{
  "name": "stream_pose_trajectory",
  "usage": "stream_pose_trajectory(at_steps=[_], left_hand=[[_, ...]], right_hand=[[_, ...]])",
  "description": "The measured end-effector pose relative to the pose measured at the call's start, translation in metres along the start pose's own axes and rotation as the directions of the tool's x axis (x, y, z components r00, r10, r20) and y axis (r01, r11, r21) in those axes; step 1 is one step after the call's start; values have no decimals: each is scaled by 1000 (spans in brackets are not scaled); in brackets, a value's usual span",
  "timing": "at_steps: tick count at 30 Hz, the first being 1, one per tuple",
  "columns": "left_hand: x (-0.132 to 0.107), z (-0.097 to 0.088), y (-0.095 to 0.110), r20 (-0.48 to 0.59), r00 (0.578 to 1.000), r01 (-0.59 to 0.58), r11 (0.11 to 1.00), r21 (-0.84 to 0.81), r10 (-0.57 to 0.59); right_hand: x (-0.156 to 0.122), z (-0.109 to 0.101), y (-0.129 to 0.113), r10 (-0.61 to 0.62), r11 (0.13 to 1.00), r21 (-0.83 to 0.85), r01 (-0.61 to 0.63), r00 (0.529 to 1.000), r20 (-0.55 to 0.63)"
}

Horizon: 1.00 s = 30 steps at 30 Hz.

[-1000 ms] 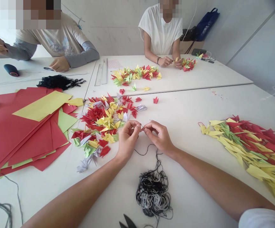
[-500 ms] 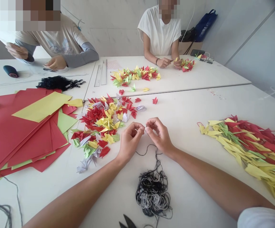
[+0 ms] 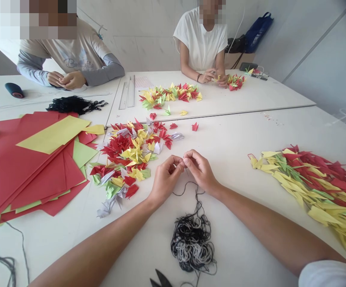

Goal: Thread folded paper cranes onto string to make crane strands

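Observation:
My left hand (image 3: 164, 179) and my right hand (image 3: 200, 170) meet fingertip to fingertip above the white table (image 3: 238, 135), both closed in a pinch. A black thread (image 3: 187, 187) runs from the pinch down to a tangled bundle of black and grey thread (image 3: 193, 244) near me. Whatever small thing sits between the fingertips is too small to make out. A pile of red, yellow, green and white folded paper cranes (image 3: 128, 153) lies just left of my hands.
Sheets of red, yellow and green paper (image 3: 35, 159) cover the left. A long strung row of cranes (image 3: 313, 187) lies at right. Scissor tips (image 3: 159, 279) show at the bottom edge. Two other people sit across, beside more cranes (image 3: 170, 95), black thread (image 3: 71, 104) and rulers (image 3: 128, 93).
My fingertips have come together from slightly apart. The person at far left has lowered a raised hand and brought both hands together on the table.

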<state>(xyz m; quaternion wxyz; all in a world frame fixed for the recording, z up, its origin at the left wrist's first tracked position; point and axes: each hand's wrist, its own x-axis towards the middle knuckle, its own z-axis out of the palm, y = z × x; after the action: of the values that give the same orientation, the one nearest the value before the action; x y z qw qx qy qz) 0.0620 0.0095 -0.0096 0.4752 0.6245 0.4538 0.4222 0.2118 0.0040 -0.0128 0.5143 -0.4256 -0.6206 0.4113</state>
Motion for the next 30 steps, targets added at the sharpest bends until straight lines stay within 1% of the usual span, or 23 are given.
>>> stream_pose_trajectory(at_steps=[5,9,11,13,15,18,20,23,27,30], left_hand=[[-1,-1,0,-4,1000,-8,1000,4,8],[-1,-1,0,-12,1000,-4,1000,4,4],[0,-1,0,-17,1000,-4,1000,1,4],[2,-2,-1,-27,1000,-4,1000,-5,4],[5,-4,-1,-13,1000,6,1000,8,-6],[10,-8,0,53,998,30,995,92,-35],[11,-10,2,68,997,25,987,157,-36],[9,-11,5,46,998,-42,963,266,31],[5,-12,5,19,981,-182,892,413,191],[3,-12,4,13,970,-222,862,455,244]], right_hand=[[-1,0,0,15,1000,18,-14,998,-58],[-1,1,-3,12,1000,-3,-12,1000,-15],[-2,1,-3,4,1000,-7,-4,1000,-31],[-2,2,-1,13,998,59,-9,996,-85],[-1,2,1,52,985,173,-28,989,-138],[2,0,5,127,950,306,-62,972,-198],[4,0,5,156,938,340,-69,959,-235],[5,0,4,131,952,302,-51,959,-250],[1,3,1,50,994,105,-32,982,-182],[-2,4,1,14,1000,-20,-16,993,-118]])
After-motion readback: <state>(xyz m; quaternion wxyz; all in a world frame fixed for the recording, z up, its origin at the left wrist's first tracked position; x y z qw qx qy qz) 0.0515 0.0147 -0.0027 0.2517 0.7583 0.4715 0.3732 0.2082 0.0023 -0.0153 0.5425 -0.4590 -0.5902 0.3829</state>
